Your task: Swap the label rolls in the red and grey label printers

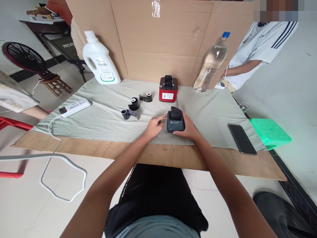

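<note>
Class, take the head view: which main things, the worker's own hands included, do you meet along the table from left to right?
Long white block, white jug, nearest black roll, middle black roll, farthest black roll, left hand, dark device, right hand, blue-capped bottle, dark phone.

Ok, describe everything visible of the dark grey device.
Boxy and plastic-looking, the dark grey device has a pale marking and round spot on its front. A black strip rises from its top. It stands upright on the cloth, the right hand gripping its right side; left hand close by, contact unclear.
</note>
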`<state>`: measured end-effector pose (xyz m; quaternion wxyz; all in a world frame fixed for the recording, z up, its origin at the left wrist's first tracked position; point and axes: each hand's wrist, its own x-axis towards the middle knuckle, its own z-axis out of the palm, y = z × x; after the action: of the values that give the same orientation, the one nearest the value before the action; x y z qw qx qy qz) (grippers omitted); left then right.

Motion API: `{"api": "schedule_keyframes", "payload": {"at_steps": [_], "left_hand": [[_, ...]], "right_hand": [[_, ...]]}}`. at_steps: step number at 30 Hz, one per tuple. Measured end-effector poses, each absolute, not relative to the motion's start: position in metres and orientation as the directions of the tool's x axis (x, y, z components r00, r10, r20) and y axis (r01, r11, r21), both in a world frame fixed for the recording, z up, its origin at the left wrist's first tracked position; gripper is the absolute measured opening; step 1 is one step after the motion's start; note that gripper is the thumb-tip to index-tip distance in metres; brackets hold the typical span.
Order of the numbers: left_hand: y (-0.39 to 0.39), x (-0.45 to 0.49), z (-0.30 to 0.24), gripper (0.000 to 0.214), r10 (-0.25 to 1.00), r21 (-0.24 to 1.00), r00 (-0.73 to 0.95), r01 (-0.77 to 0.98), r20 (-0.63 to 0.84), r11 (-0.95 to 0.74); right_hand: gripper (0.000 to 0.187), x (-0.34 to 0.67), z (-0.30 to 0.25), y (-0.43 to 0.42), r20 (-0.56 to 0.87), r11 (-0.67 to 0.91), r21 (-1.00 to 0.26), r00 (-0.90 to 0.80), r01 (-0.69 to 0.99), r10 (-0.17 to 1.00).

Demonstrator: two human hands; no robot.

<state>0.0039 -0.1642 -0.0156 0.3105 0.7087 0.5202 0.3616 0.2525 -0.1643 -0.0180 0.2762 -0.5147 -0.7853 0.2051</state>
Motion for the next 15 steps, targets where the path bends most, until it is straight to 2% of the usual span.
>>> {"api": "schedule_keyframes", "payload": {"at_steps": [3, 8, 11, 15], "left_hand": [[-0.171, 0.006, -0.01, 0.065, 0.971, 0.849, 0.186, 0.478, 0.152, -0.224], [-0.179, 0.007, -0.004, 0.06, 0.967, 0.842, 0.219, 0.491, 0.127, -0.222], [-0.18, 0.006, 0.0, 0.059, 0.961, 0.783, 0.249, 0.572, 0.116, -0.243], [-0.178, 0.006, 0.004, 0.059, 0.954, 0.646, 0.275, 0.708, 0.119, -0.285]], "right_hand": [[0.142, 0.253, -0.021, -0.164, 0.223, 0.388, -0.611, -0.32, 0.69, 0.921], [0.145, 0.256, -0.027, -0.161, 0.277, 0.433, -0.625, -0.334, 0.65, 0.901], [0.147, 0.257, -0.028, -0.159, 0.27, 0.435, -0.63, -0.343, 0.644, 0.9], [0.148, 0.257, -0.024, -0.161, 0.241, 0.425, -0.612, -0.354, 0.667, 0.904]]}}
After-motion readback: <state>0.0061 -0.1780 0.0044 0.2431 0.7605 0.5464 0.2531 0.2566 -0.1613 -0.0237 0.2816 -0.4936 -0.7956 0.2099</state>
